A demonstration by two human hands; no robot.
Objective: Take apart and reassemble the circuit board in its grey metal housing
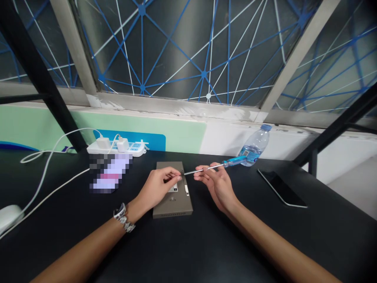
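Note:
A long screwdriver (234,161) with a clear blue handle lies across the fingers of my right hand (219,184), its metal shaft pinched there and its tip pointing left. My left hand (157,186), with a silver watch on the wrist, has thumb and forefinger pinched together at the screwdriver's tip; anything tiny between them is too small to make out. Under my left hand a flat grey-brown box (172,206) lies on the black table, with a label partly covered by my fingers and a small white piece (186,190) near its right edge.
A white power strip (132,148) with chargers and cables stands at the back left, near a pixelated object (112,175). A water bottle (255,145) is behind my right hand. A phone (279,188) lies at the right, a white object (11,216) at the far left.

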